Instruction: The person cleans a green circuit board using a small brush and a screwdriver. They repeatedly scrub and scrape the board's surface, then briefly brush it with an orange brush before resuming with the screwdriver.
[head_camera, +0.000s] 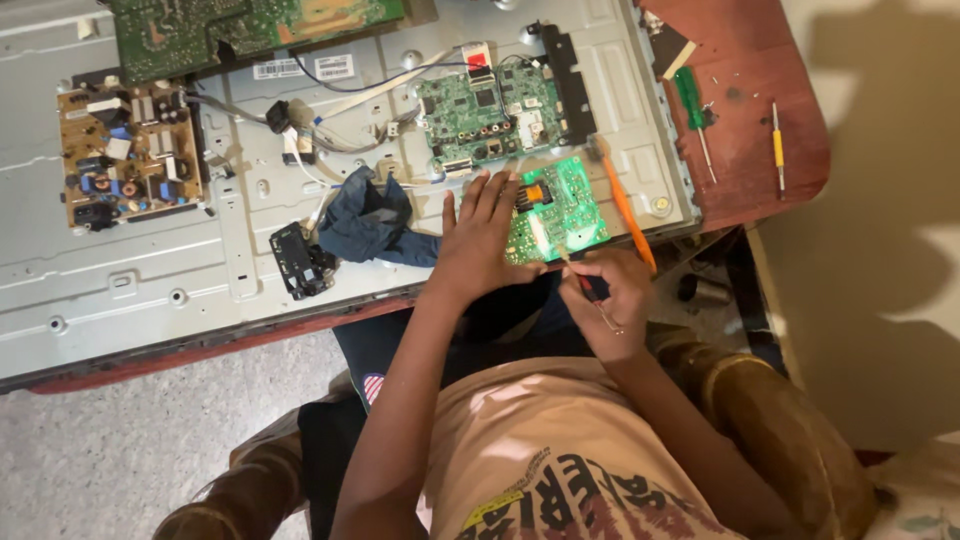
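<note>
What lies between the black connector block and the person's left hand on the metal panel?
A crumpled dark blue cloth lies between the black block and the left hand, on the metal panel, in the head view.

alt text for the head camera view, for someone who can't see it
A person's left hand presses a small green circuit board at the edge of an opened metal panel, while the right hand holds a thin tool to it. A blue cloth and screwdrivers lie nearby.
</note>
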